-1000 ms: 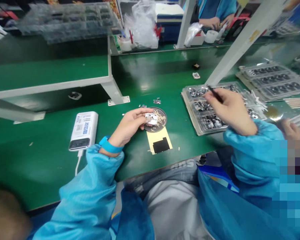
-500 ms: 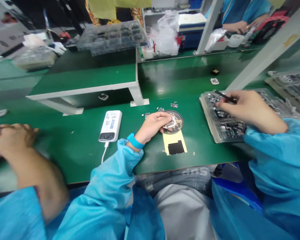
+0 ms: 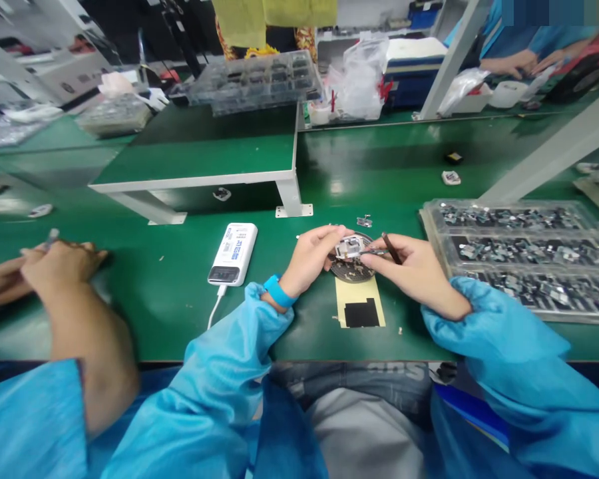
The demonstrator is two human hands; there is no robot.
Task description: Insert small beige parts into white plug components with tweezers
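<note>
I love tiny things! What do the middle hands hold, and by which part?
Left hand: a small pale part, by its left edge. Right hand: a slim dark tool, its gripped part hidden.

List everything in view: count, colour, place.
Bench: one, green, across the view
Disc: one, dark grey, on bench
Part: one, white and silver, over disc
Tool: one, dark, beside part
Card: one, yellow-black, nearer side of disc
Power bank: one, white, left
Cable: one, white, at power bank
Shelf: one, green, behind power bank
Trays: several, clear, right and on shelf
Bags: several, clear, far side
Co-workers' hands: several, bare, left and top right
Left hand: one, bare, holding part
Right hand: one, bare, holding tool
</note>
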